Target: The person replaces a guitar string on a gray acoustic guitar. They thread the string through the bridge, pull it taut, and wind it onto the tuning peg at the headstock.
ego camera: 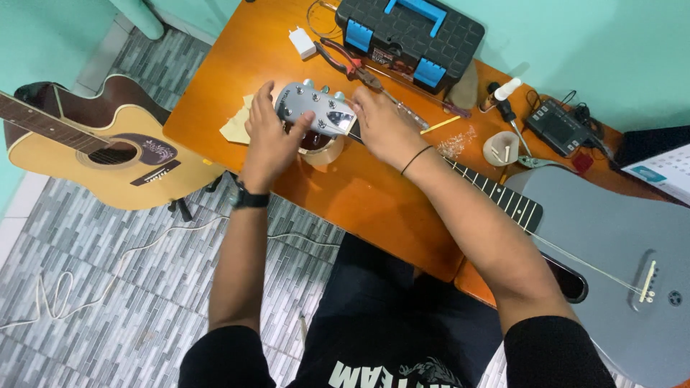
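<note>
A grey guitar lies across the orange table (359,194), its body (611,244) at the right and its silver headstock (316,109) resting on a roll of tape (325,149). My left hand (267,136) grips the headstock's near edge, fingers by the tuning pegs. My right hand (382,128) rests over the neck just right of the headstock, covering the nut area. A loose string (589,264) runs along the body to the bridge (648,282).
A black and blue toolbox (410,36) sits at the table's far edge, with pliers (352,68), a white adapter (302,42), a small cup of pins (501,149) and a tuner device (559,126). An acoustic guitar (100,147) stands at left on the tiled floor.
</note>
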